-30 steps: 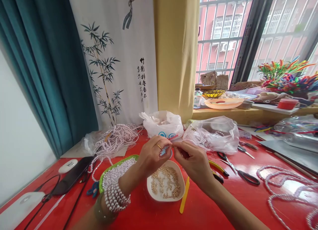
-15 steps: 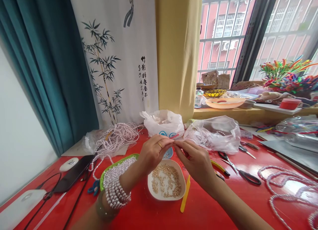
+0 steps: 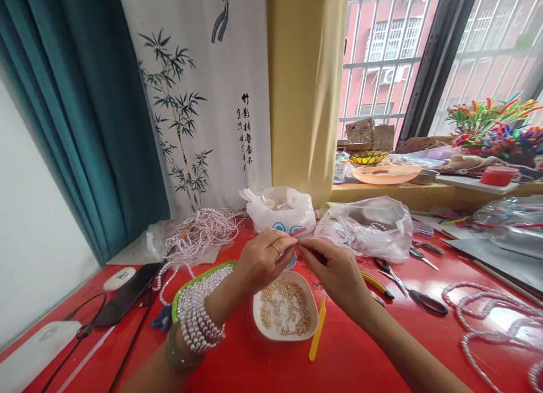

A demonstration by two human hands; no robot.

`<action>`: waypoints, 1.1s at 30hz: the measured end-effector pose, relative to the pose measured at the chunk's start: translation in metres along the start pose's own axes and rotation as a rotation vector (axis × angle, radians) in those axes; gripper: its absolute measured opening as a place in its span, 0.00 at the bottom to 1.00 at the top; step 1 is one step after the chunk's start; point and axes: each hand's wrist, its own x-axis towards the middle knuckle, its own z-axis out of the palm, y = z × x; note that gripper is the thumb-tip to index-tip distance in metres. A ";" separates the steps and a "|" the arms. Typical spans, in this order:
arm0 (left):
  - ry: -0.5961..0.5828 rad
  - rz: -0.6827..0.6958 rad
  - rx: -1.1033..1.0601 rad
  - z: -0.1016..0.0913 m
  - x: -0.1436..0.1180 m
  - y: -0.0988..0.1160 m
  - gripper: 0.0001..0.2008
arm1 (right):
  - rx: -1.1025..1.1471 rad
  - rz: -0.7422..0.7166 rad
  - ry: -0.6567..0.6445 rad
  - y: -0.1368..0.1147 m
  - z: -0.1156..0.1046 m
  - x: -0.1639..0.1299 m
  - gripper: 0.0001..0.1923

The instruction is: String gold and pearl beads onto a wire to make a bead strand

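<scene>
My left hand (image 3: pixel 265 257) and my right hand (image 3: pixel 335 268) meet fingertip to fingertip above a white bowl (image 3: pixel 257 325). Both are closed in a pinch. Something tiny and goldish shows between the fingertips, too small to name. Small gold beads (image 3: pixel 303 319) lie loose in the bowl below. A ring is on a left finger, and strands of pearly beads (image 3: pixel 199 328) circle the left wrist above a green bangle (image 3: pixel 180 350). Partly behind the left forearm, a green tray (image 3: pixel 176 305) holds white pearly beads (image 3: pixel 199 291). A small blue dish (image 3: pixel 292 260) is mostly hidden behind the hands.
Yellow tweezers (image 3: pixel 318 331) lie right of the bowl. Scissors (image 3: pixel 426 302) and yellow-handled pliers (image 3: pixel 377 285) are beyond the right forearm. Bead strings (image 3: pixel 479 308) coil at right, more (image 3: pixel 207 234) heap at back left. Two plastic bags (image 3: pixel 278 206) stand behind, a black phone-like slab (image 3: pixel 127 299) at left.
The hands stay pinched together over the bowl. The right fingers have shifted slightly, and a small goldish speck now shows between the fingertips. The view has moved a little.
</scene>
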 end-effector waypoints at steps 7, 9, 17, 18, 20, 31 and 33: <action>0.020 0.009 0.059 0.002 0.001 0.001 0.06 | 0.053 0.049 -0.041 -0.001 0.002 0.002 0.10; 0.016 0.000 0.054 0.003 0.001 0.000 0.06 | 0.067 0.067 -0.037 -0.001 0.002 0.002 0.10; 0.027 -0.007 -0.039 0.004 0.000 -0.002 0.06 | 0.256 0.194 -0.050 0.003 0.003 0.002 0.10; 0.031 -0.009 -0.054 0.004 0.000 -0.002 0.06 | 0.290 0.207 -0.057 0.003 0.003 0.002 0.10; 0.042 -0.014 -0.082 0.004 0.000 -0.002 0.06 | 0.348 0.219 -0.066 0.003 0.002 0.003 0.10; 0.141 -0.113 -0.185 0.006 -0.001 0.004 0.06 | 0.377 0.200 -0.001 -0.002 -0.001 0.000 0.09; 0.152 -0.104 -0.194 0.006 -0.001 0.004 0.07 | 0.342 0.176 0.014 -0.002 -0.001 -0.001 0.09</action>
